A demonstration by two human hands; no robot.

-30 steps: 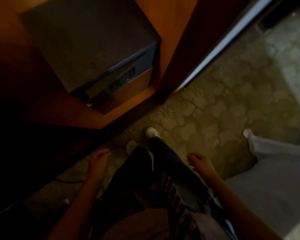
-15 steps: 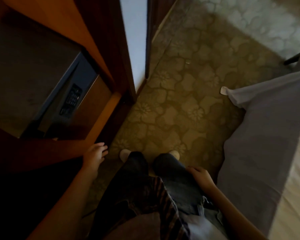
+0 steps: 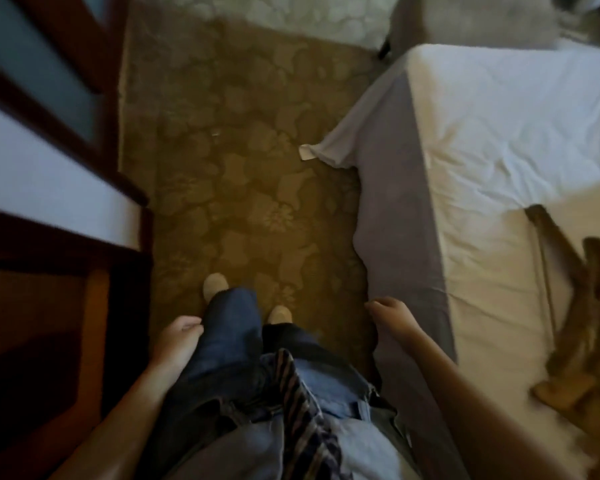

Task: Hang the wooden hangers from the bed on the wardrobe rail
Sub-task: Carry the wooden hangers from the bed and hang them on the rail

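Several wooden hangers [image 3: 582,306] lie in a blurred pile on the bed [image 3: 499,140] at the right edge of the head view. The bed has a white sheet and a grey side. My right hand [image 3: 392,315] hangs empty beside the bed's grey side, fingers loosely curled, well left of the hangers. My left hand [image 3: 179,337] hangs empty by my left thigh, fingers curled. The wardrobe [image 3: 42,306] of dark red-brown wood fills the left side. Its rail is out of view.
A brown floral carpet [image 3: 243,174] runs between wardrobe and bed, and my two feet stand on it. A corner of sheet with a white tag [image 3: 307,152] sticks out over the carpet. A pale rug lies at the far end.
My view has swung right, away from the wardrobe's inside with its safe, toward the bed. The hangers have come into sight. Both hands stayed empty at my sides.
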